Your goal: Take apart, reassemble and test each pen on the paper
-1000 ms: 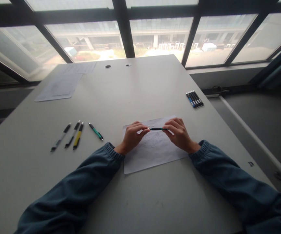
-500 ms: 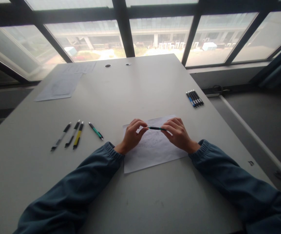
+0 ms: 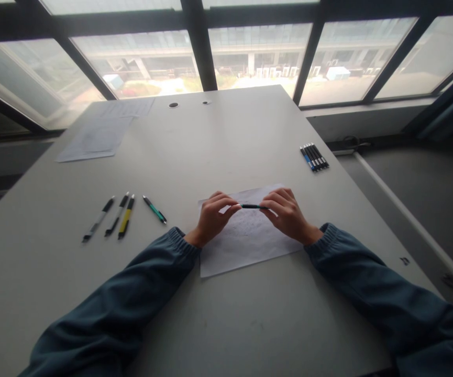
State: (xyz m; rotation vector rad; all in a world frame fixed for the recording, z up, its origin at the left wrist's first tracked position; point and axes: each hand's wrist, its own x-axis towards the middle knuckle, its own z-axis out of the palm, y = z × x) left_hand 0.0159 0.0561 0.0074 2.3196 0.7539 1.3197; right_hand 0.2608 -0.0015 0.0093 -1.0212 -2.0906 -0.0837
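Note:
A black and green pen (image 3: 251, 206) lies level between my two hands, above a sheet of paper (image 3: 245, 251) with faint marks on it. My left hand (image 3: 215, 215) pinches its left end between thumb and fingertips, hiding the tip. The green right end is in the closed fingers of my right hand (image 3: 287, 213). To the left of my hands rest a green pen (image 3: 154, 210), a yellow pen (image 3: 126, 218) and two grey and black pens (image 3: 99, 220), all lying apart on the white table (image 3: 171, 314).
A row of several dark pens (image 3: 315, 157), one of them blue, lies by the table's right edge. Loose papers (image 3: 96, 137) cover the far left corner. Cable holes (image 3: 174, 105) sit at the back, before the windows. A small dark object (image 3: 404, 261) lies near the right edge.
My left fingers have shifted slightly on the pen's left end, and the pen sits a little more level. Both hands otherwise stay in place.

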